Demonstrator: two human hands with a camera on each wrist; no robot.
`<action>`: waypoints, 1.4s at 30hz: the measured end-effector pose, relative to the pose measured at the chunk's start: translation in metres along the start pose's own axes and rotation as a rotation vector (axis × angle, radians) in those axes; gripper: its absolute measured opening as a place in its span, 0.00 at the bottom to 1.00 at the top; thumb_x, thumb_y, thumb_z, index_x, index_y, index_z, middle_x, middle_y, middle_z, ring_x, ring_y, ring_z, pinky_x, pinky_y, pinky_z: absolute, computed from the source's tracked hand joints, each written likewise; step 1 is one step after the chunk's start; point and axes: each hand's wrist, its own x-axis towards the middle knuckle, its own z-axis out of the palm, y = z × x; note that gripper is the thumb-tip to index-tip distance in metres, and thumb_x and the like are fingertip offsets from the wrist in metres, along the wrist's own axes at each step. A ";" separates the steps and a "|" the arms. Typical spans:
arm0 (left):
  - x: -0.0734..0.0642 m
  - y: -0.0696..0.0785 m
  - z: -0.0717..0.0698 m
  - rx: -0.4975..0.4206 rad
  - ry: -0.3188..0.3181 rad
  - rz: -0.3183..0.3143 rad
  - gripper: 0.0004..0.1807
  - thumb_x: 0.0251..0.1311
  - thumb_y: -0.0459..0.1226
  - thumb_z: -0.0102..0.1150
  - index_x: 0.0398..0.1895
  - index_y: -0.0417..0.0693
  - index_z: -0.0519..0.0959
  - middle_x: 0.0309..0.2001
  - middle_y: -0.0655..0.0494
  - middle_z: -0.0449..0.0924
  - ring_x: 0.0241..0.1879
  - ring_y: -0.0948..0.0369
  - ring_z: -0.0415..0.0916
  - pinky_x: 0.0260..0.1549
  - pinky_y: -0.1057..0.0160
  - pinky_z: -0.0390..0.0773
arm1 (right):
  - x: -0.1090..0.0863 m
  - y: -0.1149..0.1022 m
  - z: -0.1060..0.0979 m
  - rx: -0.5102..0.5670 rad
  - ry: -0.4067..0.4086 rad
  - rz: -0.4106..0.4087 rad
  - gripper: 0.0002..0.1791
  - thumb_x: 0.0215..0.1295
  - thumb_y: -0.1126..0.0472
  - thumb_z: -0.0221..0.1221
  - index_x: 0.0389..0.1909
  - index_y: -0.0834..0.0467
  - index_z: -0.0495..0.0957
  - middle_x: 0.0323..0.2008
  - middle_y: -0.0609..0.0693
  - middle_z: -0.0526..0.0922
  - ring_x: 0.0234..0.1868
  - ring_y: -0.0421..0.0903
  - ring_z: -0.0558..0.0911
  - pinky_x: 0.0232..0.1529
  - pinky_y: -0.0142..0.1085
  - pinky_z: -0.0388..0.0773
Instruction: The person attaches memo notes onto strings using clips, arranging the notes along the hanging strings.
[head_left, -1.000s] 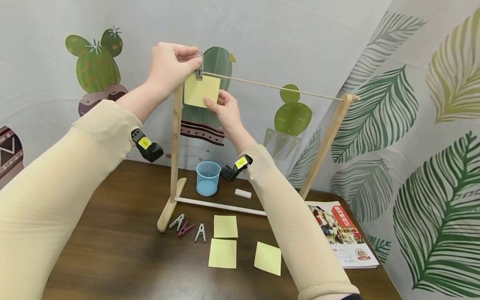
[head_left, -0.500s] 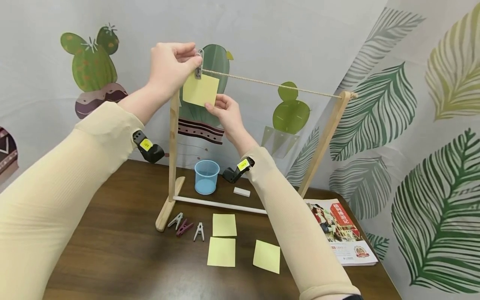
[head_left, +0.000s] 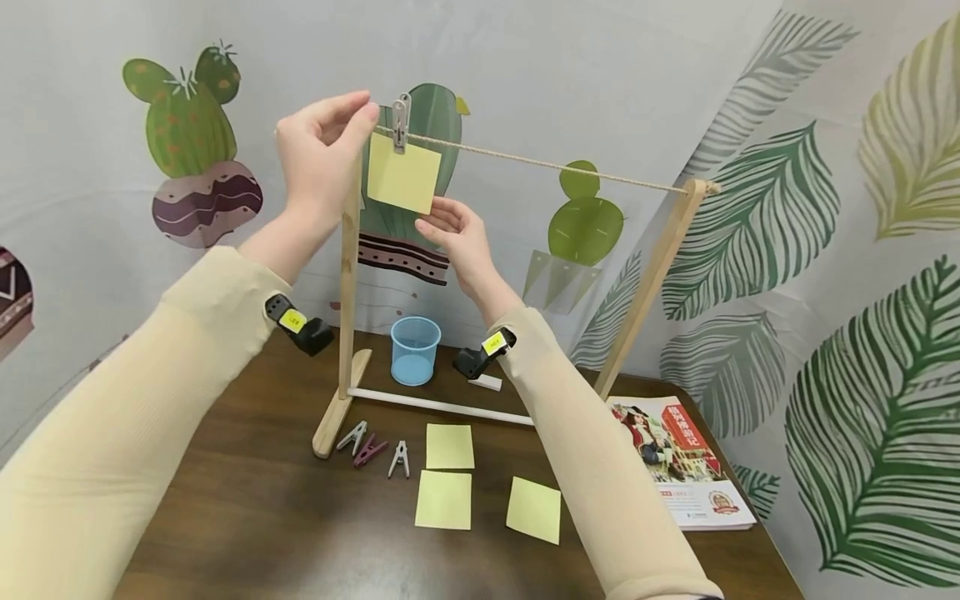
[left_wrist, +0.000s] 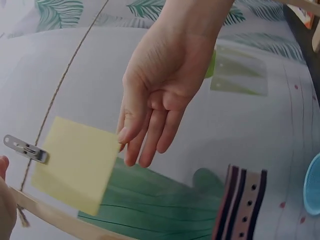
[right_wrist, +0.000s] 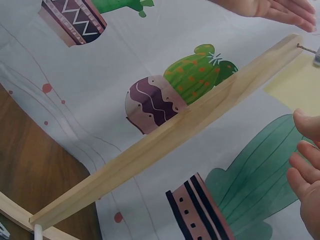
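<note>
A yellow sticky note (head_left: 403, 177) hangs from the rope (head_left: 547, 161) by a grey clothespin (head_left: 401, 125), near the left post. My left hand (head_left: 318, 154) is just left of the clothespin, holding nothing, its thumb and fingers apart from it. At the note's lower right corner is my right hand (head_left: 467, 248), fingers loosely extended. In the left wrist view the right thumb (left_wrist: 131, 122) is right at the note's edge, and the fingers point downward past the corner. The right wrist view shows the left hand (right_wrist: 272, 10) near the top of the wooden post (right_wrist: 165, 132).
Three more sticky notes (head_left: 450, 447) lie on the brown table (head_left: 300, 533), beside several loose clothespins (head_left: 369, 451). Behind the frame's white bar (head_left: 442, 406) stand a blue mesh cup (head_left: 415, 354) and a white block (head_left: 487, 382). A book (head_left: 678, 467) lies at right.
My left hand has let go of the clothespin and moved left. The right hand's thumb has come off the note and dropped slightly. The note stays hanging on the rope.
</note>
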 end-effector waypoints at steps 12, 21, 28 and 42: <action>-0.058 -0.051 -0.011 -0.043 -0.069 0.061 0.16 0.66 0.37 0.59 0.51 0.34 0.81 0.48 0.49 0.86 0.43 0.73 0.81 0.52 0.71 0.77 | -0.023 0.032 -0.014 -0.002 -0.002 -0.013 0.33 0.64 0.72 0.60 0.70 0.66 0.62 0.70 0.62 0.65 0.72 0.56 0.64 0.72 0.45 0.60; -0.103 -0.092 -0.023 -0.084 -0.081 0.019 0.16 0.68 0.35 0.56 0.51 0.31 0.80 0.39 0.71 0.85 0.42 0.74 0.80 0.48 0.75 0.77 | -0.051 0.064 -0.023 0.041 0.002 0.053 0.32 0.65 0.72 0.59 0.69 0.67 0.61 0.69 0.62 0.68 0.70 0.58 0.67 0.68 0.46 0.68; -0.139 -0.120 -0.037 0.120 -0.213 -0.028 0.15 0.67 0.36 0.57 0.50 0.35 0.81 0.47 0.39 0.84 0.36 0.81 0.76 0.37 0.81 0.73 | -0.081 0.100 -0.029 0.062 0.003 0.119 0.29 0.64 0.73 0.59 0.66 0.66 0.65 0.67 0.61 0.70 0.69 0.58 0.69 0.68 0.46 0.68; -0.188 -0.173 -0.059 0.298 -0.384 -0.272 0.21 0.65 0.44 0.61 0.54 0.38 0.79 0.50 0.42 0.84 0.47 0.60 0.83 0.45 0.75 0.76 | -0.136 0.162 -0.054 -0.053 0.018 0.220 0.23 0.62 0.69 0.62 0.59 0.68 0.72 0.59 0.63 0.76 0.58 0.54 0.76 0.57 0.35 0.76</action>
